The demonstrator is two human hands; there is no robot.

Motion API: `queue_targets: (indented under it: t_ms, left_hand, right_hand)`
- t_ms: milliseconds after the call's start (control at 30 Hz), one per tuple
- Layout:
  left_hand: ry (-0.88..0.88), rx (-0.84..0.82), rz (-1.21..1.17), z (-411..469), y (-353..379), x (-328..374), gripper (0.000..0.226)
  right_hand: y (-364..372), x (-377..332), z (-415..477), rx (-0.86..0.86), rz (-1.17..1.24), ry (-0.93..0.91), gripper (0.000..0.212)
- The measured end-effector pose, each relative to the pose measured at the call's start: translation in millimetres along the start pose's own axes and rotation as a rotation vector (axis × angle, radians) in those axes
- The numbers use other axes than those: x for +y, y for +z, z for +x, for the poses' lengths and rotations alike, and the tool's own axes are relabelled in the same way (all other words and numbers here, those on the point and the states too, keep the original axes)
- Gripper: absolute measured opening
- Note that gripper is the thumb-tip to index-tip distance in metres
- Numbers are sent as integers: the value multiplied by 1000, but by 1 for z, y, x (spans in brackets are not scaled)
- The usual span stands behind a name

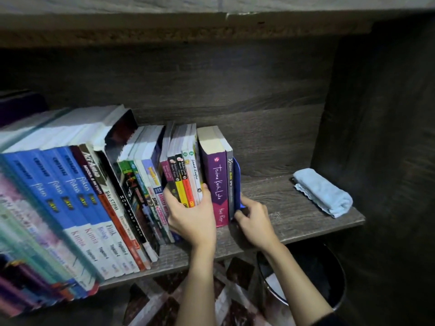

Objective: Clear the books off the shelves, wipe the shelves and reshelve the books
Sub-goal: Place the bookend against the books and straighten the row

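Observation:
A long row of books stands on the dark wooden shelf, leaning left. My left hand grips a few small thin books in the row, thumb on their right side. Right of them stand a purple book and a thin grey book. My right hand pinches a blue bookend pressed against the grey book at the row's right end. A folded light blue cloth lies on the shelf at the far right, apart from both hands.
The shelf's side wall rises right of the cloth, and the upper shelf board hangs overhead. Below the shelf edge stands a round dark bin on a patterned floor. Bare shelf lies between the bookend and the cloth.

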State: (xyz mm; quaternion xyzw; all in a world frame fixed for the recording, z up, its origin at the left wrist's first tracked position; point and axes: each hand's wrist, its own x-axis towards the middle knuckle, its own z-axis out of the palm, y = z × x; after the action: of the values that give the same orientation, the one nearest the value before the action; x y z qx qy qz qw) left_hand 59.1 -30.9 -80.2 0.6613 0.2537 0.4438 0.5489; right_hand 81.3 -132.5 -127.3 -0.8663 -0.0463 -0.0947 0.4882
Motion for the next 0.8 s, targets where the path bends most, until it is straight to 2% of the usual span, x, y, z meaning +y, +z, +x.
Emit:
queue_targets:
  t_ms: [133,300,633,800]
  left_hand:
    - [13,18,-5,0,3,-3,62]
    - [6,44,42,-6,10,-6,62]
    - [33,3,46,-6,13,-11,61]
    - [35,34,14,2,12,-6,57]
  right_hand:
    - [-3,1,4,16,35,-30,47]
    - [2,4,6,-5,-49,-37,51]
    - [2,10,5,6,-19,-72,49]
    - [8,20,9,-15,-50,-54,47]
